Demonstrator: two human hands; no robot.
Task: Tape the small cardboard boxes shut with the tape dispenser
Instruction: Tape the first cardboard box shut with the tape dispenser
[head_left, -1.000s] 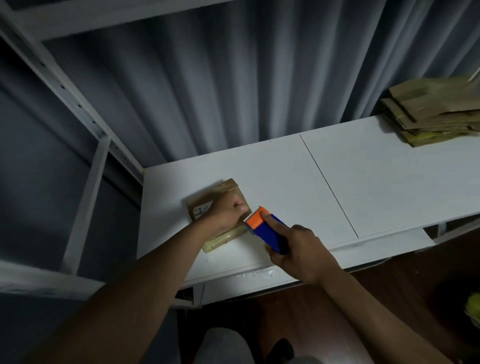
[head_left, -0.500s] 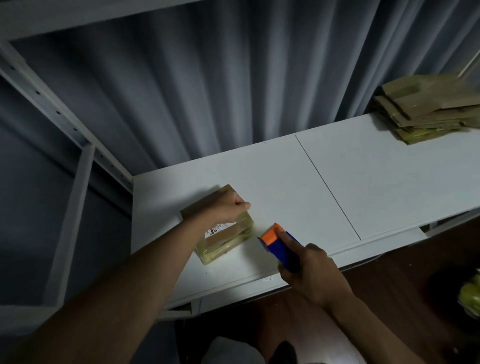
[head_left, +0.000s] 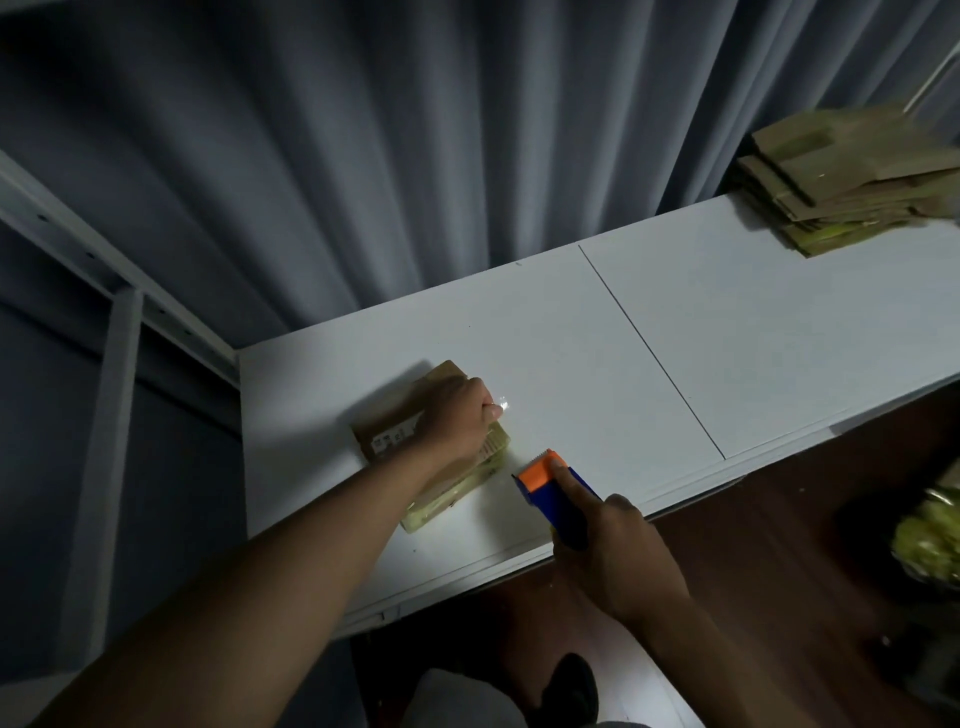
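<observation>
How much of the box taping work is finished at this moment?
Done: glossy tape seems to cover the near end of the small brown cardboard box. In hand: the left hand holds this box down; the right hand grips the blue and orange tape dispenser beside it. Left: the stack of flat cardboard pieces.

Dim, bluish light — soft blur, wide-angle bending at edges

Grey curtain (head_left: 389, 171) behind white table (head_left: 779, 332); yellowish bag (head_left: 930, 540) (blurred, perhaps plastic) right.
</observation>
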